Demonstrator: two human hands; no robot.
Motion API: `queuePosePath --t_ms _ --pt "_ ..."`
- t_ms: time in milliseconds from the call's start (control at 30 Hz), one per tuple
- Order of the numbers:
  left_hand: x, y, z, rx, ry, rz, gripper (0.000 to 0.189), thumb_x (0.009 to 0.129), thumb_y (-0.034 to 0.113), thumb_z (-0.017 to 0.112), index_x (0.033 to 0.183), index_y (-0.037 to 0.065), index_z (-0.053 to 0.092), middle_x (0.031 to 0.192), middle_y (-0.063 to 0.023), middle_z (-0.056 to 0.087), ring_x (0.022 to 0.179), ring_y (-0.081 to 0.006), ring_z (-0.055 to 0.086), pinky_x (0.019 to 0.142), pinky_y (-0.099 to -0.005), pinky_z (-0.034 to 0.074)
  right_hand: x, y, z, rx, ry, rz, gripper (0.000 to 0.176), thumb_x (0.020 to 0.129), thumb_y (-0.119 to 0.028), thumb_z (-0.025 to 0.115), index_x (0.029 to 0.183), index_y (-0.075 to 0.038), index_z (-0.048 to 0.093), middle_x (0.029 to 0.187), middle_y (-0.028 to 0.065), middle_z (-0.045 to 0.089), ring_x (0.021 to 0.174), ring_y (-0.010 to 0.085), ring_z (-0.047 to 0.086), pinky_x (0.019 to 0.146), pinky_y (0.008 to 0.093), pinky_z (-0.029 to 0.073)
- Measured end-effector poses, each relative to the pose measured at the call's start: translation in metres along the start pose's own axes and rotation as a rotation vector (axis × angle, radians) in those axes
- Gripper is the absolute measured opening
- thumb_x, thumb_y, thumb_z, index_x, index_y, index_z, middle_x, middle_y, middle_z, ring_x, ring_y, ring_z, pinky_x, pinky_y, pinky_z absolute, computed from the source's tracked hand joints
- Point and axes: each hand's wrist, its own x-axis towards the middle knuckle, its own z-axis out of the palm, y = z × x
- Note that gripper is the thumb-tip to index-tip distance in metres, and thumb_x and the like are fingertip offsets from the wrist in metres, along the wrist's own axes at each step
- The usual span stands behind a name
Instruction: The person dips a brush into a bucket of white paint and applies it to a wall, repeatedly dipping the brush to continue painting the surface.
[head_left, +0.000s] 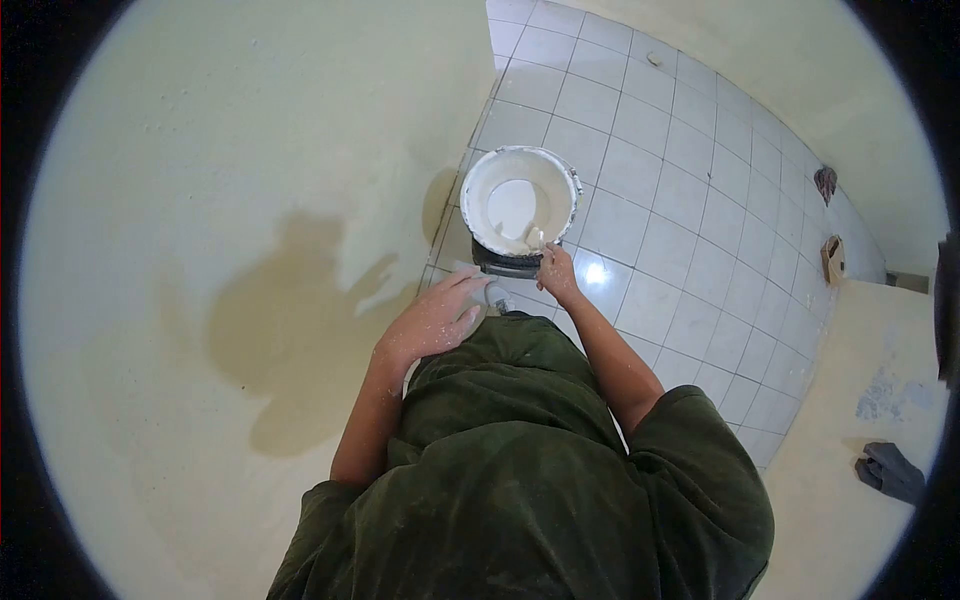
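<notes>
A round white bucket (475,190) with a smeared rim holds a white paste or paint (513,207). It sits on a dark support (507,265). My right hand (557,272) is closed at the near rim, gripping a small tool coated in white (535,237) that reaches inside the bucket; its exact kind I cannot tell. My left hand (437,315), speckled with white, is beside the wall and left of the bucket. Its fingers stretch forward with the thumb apart. A pale foot (497,295) partly shows just beyond my dark green shirt (510,480).
A cream wall (250,150) rises close on the left, with my shadow on it. White tiles (640,200) cover the floor. Against the right wall lie a brown item (832,260) and a dark crumpled cloth (825,184). A dark grey object (890,473) is at lower right.
</notes>
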Motion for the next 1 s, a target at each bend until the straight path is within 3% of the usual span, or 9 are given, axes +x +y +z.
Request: queuePosePath --t_ms 33,133,233,333,433,733,1000 --pt "0.000 0.004 -0.002 -0.004 -0.004 0.001 0.052 0.098 0.010 0.059 0.149 0.007 0.048 0.159 -0.0163 0.041 0.144 -0.0346 0.043 0.121 -0.0428 0.035 -0.001 -0.001 0.000 0.055 0.015 0.001 0.042 0.107 -0.014 0.046 0.141 0.010 0.049 0.075 0.0092 0.054 0.049 0.0158 0.055 0.040 0.0333 0.047" --pt "0.002 0.007 -0.005 -0.016 -0.019 0.009 0.052 0.098 0.011 0.059 0.149 0.007 0.048 0.159 -0.0165 0.041 0.144 -0.0348 0.043 0.121 -0.0427 0.035 -0.003 -0.008 -0.002 0.264 -0.005 0.060 0.043 0.107 -0.014 0.045 0.142 0.010 0.047 0.074 0.0066 0.051 0.049 0.0176 0.054 0.042 0.0346 0.048" --pt "0.001 0.007 -0.007 -0.018 -0.017 0.022 0.052 0.098 0.011 0.060 0.148 0.005 0.048 0.158 -0.0170 0.042 0.144 -0.0351 0.043 0.120 -0.0427 0.035 -0.012 -0.028 -0.005 0.463 0.019 0.193 0.034 0.107 -0.014 0.044 0.130 0.009 0.052 0.076 0.0056 0.050 0.054 0.0172 0.053 0.045 0.0343 0.047" --pt "-0.002 0.002 -0.008 0.003 -0.008 0.030 0.051 0.098 0.012 0.060 0.148 0.005 0.049 0.158 -0.0177 0.042 0.144 -0.0356 0.043 0.120 -0.0427 0.035 -0.016 -0.031 -0.007 0.748 -0.026 0.197 0.022 0.108 -0.015 0.044 0.112 0.004 0.054 0.081 0.0068 0.052 0.061 0.0180 0.054 0.050 0.0346 0.047" --pt "-0.003 0.001 -0.011 0.034 0.005 0.019 0.051 0.098 0.012 0.060 0.148 0.005 0.049 0.158 -0.0186 0.043 0.144 -0.0361 0.043 0.120 -0.0426 0.035 -0.015 -0.034 -0.007 0.764 -0.053 0.206 0.018 0.108 -0.016 0.044 0.102 -0.001 0.051 0.084 0.0075 0.053 0.065 0.0188 0.054 0.053 0.0348 0.047" --pt "-0.011 0.003 -0.057 -0.052 0.187 0.051 0.051 0.098 0.012 0.061 0.148 0.009 0.051 0.158 -0.0160 0.045 0.146 -0.0355 0.042 0.122 -0.0440 0.034 -0.035 -0.095 -0.001 0.976 -0.066 0.206 0.011 0.106 -0.011 0.042 0.107 -0.004 0.050 0.087 0.0064 0.055 0.068 0.0170 0.049 0.061 0.0320 0.043" --pt "-0.050 0.016 -0.115 0.062 0.413 0.037 0.051 0.097 0.011 0.060 0.147 0.007 0.051 0.156 -0.0185 0.046 0.144 -0.0368 0.044 0.120 -0.0440 0.036 -0.045 -0.141 -0.004 0.925 -0.261 0.165 0.015 0.105 -0.008 0.047 0.118 -0.002 0.052 0.091 0.0055 0.058 0.069 0.0163 0.052 0.060 0.0325 0.045"
